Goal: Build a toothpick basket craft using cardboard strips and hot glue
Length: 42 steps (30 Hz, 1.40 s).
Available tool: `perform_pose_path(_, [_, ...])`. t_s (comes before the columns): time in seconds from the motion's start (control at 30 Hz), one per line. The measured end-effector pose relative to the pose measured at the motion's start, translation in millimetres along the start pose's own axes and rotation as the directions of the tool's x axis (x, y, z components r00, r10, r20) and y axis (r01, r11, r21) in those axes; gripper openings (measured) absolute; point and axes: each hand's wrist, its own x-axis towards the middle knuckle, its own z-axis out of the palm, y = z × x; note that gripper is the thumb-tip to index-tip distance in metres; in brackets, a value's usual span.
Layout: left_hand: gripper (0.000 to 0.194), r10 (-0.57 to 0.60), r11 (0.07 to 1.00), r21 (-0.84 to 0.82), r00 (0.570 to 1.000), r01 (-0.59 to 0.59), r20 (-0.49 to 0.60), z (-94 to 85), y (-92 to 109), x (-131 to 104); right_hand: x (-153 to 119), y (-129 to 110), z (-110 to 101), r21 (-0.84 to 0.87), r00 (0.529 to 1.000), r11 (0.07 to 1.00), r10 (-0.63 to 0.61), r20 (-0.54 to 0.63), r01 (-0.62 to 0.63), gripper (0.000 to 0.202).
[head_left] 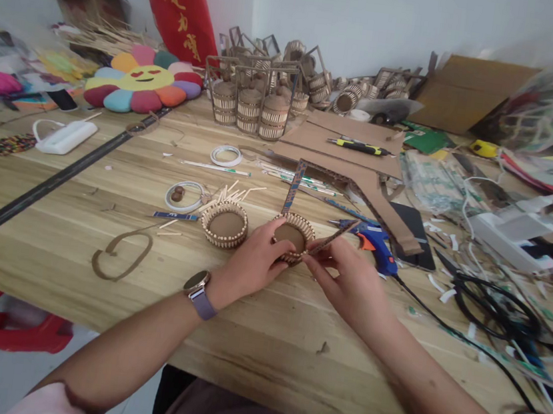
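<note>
1. The left hand (249,264) cups a small round basket (293,236) on the table (48,259), its grip curled around the near rim at about 8 o'clock of the basket.
2. The right hand (348,279) pinches the lower end of a cardboard strip (330,239) between thumb and fingers, pressing it against the basket's rim at 4 o'clock.
3. A second patterned strip (293,185) rises from the basket's far side at 11 o'clock. The two strips look like the legs of a handle frame.
4. Judging by this, the basket's ring of sticks and its round base are done, and the frame is partly fixed. The top bar joining the strips is not yet in place.
5. A second basket (225,223) sits just beside the first, at 9 o'clock of it, with no strips on it, so it looks untouched for this step.
6. Finished pieces (248,106) stand at 12 o'clock near the wall. Three framed ones show clearly in front. More lie behind, too crowded to count.
7. One blue glue gun (377,243) lies at 3 o'clock of the held basket, near the right hand.
8. Two tape rolls (226,155) lie at 10 and 11 o'clock, well apart from the hands.
9. Loose sticks (232,193) lie behind the second basket, too tangled to count.
</note>
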Motion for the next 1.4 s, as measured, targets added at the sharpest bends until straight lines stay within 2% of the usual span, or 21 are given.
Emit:
perform_pose_path(0.3, [0.019, -0.019, 1.000, 0.009, 1.000, 0.019, 0.013, 0.2, 3.6, 0.1, 3.3, -1.9, 2.0, -0.018, 1.000, 1.000, -0.010, 0.018, 0.011, 0.009])
perform_pose_path(0.67, [0.020, -0.059, 0.973, 0.216, 0.992, 0.082, -0.112, 1.1, 23.6, 3.8, 5.4, 0.6, 5.6, -0.050, 1.000, 0.999, 0.004, 0.000, -0.004, 0.014])
perform_pose_path(0.83, [0.021, -0.066, 0.975, 0.201, 0.989, 0.092, -0.133, 2.4, 22.2, 6.1, 5.7, 1.4, 6.3, -0.075, 1.000, 0.997, 0.009, 0.016, -0.008, 0.012])
perform_pose_path(1.27, [0.010, -0.109, 0.987, 0.102, 0.987, 0.121, -0.117, 4.0, 20.6, 7.9, 6.7, 2.3, 12.0, -0.131, 1.000, 0.991, 0.014, 0.004, -0.013, 0.011])
perform_pose_path(1.4, [0.007, -0.105, 0.987, 0.110, 0.988, 0.117, -0.113, 2.8, 20.7, 8.7, 8.0, 2.9, 9.3, -0.095, 1.000, 0.995, -0.003, 0.030, 0.006, 0.007])
